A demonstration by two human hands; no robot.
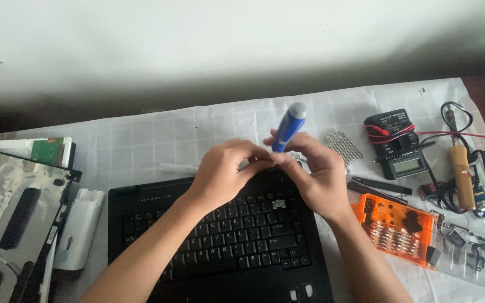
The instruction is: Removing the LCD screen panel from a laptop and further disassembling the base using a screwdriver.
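The right hand (318,179) is clamped on a blue screwdriver (288,127), tilted, tip down at the laptop's (220,235) top edge above the keyboard. The left hand (223,171) pinches together at the tip, touching the right. On the counter (152,140) to the right lie an orange bit case (391,227) and a multimeter (397,143).

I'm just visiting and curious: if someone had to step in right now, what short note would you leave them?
Left hand: fingers pinched at the top edge of the black laptop base, beside the right hand.
Right hand: holds a blue screwdriver upright, tip down at that same edge.
Done: one key is already missing from the keyboard.
Left: whether anything is loosened there cannot be told.
Nearby: orange parts case, multimeter, wooden-handled soldering iron.
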